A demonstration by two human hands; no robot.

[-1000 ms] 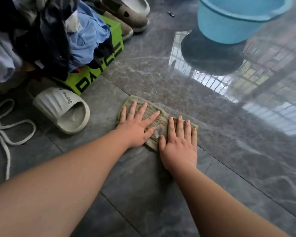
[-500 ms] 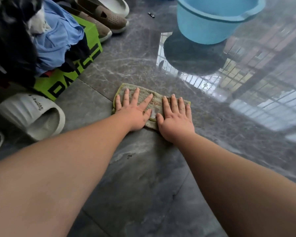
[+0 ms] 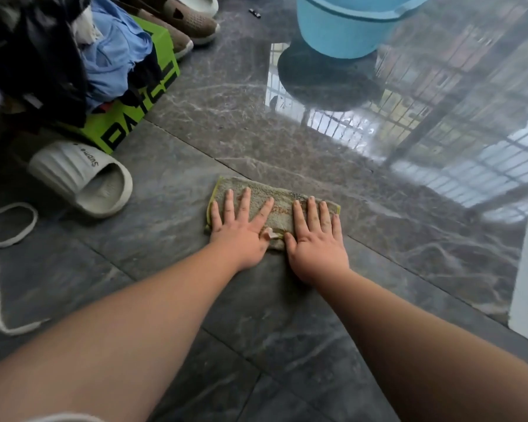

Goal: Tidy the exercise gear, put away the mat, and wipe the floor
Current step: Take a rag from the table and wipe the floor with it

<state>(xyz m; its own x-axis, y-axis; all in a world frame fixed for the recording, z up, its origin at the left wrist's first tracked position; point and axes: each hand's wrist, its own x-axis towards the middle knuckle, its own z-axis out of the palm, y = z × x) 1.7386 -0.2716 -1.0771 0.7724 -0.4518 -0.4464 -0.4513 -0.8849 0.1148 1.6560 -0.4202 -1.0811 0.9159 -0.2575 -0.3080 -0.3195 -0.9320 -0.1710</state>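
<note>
A dark grey marbled tile floor (image 3: 287,330) is seen throughout, glossy enough that barred window frames and buildings are mirrored in it beyond and to the right of the fingers. A pale blue bucket (image 3: 345,28) is stood on the tiles well beyond the fingertips, and its dark reflection is cast beneath it. A heap of dark and blue clothes (image 3: 73,56) is piled far to the left of the hands, over a bright green box (image 3: 125,123) on which large black letters are printed; they are partly covered and cannot be read in full. A white slide sandal (image 3: 80,178) is lain on its side left of the left fingers, and the letters "Supme" can be read on its strap. A pair of brown mesh shoes (image 3: 189,22) is set beyond the box. A white cord (image 3: 0,239) is looped on the tiles at the far left.

A grey-green cloth (image 3: 256,190) edged in yellow is spread flat on the floor, directly beneath both sets of fingers. The left hand (image 3: 241,233) is laid palm down on it, its fingers (image 3: 246,205) straight and fanned apart, nothing being gripped. The right hand (image 3: 317,245) is pressed flat beside it, its fingers (image 3: 313,214) straight and held close together on the right part of the cloth; its heel is rested on bare tile. The thumbs are nearly met over the cloth's near edge. Faint reddish writing on the cloth between the hands cannot be read.
</note>
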